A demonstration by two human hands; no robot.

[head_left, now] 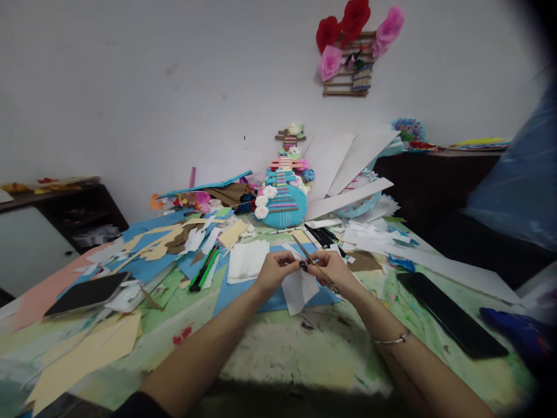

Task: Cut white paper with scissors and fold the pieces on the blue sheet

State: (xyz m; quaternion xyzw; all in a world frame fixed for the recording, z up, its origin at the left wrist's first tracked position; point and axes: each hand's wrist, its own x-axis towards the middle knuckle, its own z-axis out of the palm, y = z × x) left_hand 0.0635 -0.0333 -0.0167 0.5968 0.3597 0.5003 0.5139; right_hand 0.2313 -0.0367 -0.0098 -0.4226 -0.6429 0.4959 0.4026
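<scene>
My left hand (277,269) pinches the upper part of a folded white paper (299,292) above a blue sheet (272,301). Close beside it, my right hand (331,269) is closed on a pair of scissors (315,264), whose blades point up and to the left. The fingers of both hands nearly meet at a small dark thing too small to make out. A stack of white squares (248,261) lies on the blue sheet, left of my left hand.
Green and black cutters (204,268) and a dark tablet (87,294) lie to the left. Black pens (322,237) sit behind my right hand; a black phone (451,313) lies to the right. A blue paper guitar (285,208) stands at the back among paper scraps.
</scene>
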